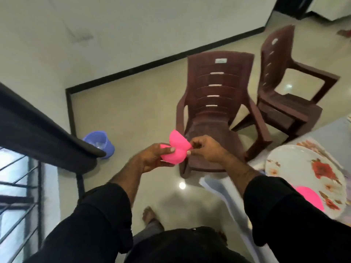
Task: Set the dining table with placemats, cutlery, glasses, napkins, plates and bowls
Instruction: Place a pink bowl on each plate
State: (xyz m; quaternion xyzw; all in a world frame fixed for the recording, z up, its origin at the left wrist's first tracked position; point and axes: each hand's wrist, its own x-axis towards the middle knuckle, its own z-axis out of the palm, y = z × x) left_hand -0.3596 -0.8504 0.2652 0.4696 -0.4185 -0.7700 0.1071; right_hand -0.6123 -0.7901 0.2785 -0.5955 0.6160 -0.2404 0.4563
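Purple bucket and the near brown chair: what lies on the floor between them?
In the head view the floor between the bucket and the chair is bare tile. Above it, both hands hold a pink napkin.

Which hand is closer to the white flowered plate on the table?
Right. The right hand pinches the pink napkin just left of the white flowered plate; the left hand holds the napkin's far side, farther from it.

Open floor is seen below and ahead of the raised hands. The way forward is blocked by a brown plastic armchair (214, 111), with a second brown plastic armchair (288, 88) beside it. The right is bounded by the desk (224, 188) edge carrying a white flowered plate (303, 168); a purple plastic bucket (99, 145) stands at left by the wall.
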